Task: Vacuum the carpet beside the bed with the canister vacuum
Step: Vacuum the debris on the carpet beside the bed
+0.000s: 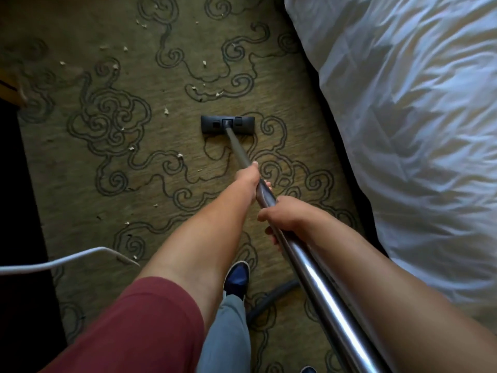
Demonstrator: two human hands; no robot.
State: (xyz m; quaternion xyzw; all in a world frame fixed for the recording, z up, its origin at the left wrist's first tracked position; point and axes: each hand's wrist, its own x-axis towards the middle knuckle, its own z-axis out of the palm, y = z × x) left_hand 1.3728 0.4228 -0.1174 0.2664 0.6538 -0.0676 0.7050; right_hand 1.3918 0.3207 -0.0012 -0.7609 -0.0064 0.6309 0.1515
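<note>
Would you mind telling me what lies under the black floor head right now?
The floor head sits flat on the patterned carpet. Pale scraps lie around it, but any beneath it are covered and cannot be seen.

Both arms reach forward, left hand [248, 175] ahead of right hand [285, 214], fingers curled.

You stand on an olive carpet [80, 170] patterned with dark swirls and dotted with pale scraps [166, 111]. The bed [416, 117], under rumpled white bedding, fills your right. At left lies dark floor [16, 211], possibly wood.
</note>
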